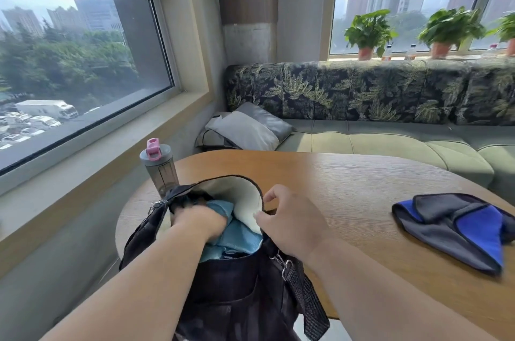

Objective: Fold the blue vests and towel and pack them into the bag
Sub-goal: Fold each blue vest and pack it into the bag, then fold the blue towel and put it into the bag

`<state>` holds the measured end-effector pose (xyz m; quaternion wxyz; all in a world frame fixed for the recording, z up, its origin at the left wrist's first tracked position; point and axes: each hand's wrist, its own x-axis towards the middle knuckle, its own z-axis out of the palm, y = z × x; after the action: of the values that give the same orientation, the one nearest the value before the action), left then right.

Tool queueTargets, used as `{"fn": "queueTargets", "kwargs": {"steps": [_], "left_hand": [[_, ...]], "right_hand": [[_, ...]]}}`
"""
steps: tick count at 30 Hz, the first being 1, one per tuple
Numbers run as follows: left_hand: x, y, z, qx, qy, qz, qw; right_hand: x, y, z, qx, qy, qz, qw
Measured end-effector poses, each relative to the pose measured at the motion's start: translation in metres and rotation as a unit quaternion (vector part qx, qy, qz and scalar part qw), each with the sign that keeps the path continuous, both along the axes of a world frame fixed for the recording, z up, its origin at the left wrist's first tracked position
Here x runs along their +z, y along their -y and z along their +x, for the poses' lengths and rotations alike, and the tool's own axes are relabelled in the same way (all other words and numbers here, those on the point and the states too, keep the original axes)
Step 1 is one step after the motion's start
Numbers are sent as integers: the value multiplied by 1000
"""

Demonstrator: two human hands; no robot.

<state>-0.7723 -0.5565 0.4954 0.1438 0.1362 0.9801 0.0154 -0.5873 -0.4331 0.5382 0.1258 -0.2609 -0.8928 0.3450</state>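
A black bag [239,285] stands open at the near left edge of the wooden table [362,173], its cream lining showing. Light blue cloth [239,240] fills its mouth. My left hand [200,222] is pushed down into the opening, fingers curled on the light blue cloth. My right hand [289,218] pinches the bag's flap edge at the right side of the opening and holds it back. A folded blue and grey towel [457,229] lies apart on the table at the right.
A grey bottle with a pink cap [158,168] stands just behind the bag. The bag's strap [309,304] hangs over the table's near edge. A sofa with grey cushions [245,129] runs behind the table; potted plants [367,34] line the window sill.
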Motion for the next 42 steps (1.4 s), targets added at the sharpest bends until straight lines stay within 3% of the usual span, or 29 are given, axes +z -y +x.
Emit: {"fn": "queueTargets", "kwargs": {"steps": [5,8,11,14,16,20,27,30,35,42], "left_hand": [[23,7,31,7,-12,28,1000],[21,5,49,-65,-22,26,997],[15,3,65,-126,19,81,989],[23,0,79,-117,39,150,981],[35,-1,89,-111,-9,164,980],[58,-13,118,-145,-96,207,963],[52,-67,165,-222,-72,225,946],[36,-89,177,-253,-43,208,944],[12,-113,191,-299,6,208,931],[-15,-122,186,-285,17,217,933]], "right_hand": [[-11,10,11,25,78,5,997],[-15,3,17,-3,39,22,999],[-13,-6,29,-27,-11,14,999],[-8,-20,48,-62,-59,-29,996],[-12,-35,65,-97,-61,-59,992],[-41,-73,106,-165,13,-71,984],[-110,-148,177,-267,196,43,942],[-119,-171,208,-323,195,27,926],[-146,-197,224,-318,226,55,919],[-156,-223,207,-337,221,98,910]]}}
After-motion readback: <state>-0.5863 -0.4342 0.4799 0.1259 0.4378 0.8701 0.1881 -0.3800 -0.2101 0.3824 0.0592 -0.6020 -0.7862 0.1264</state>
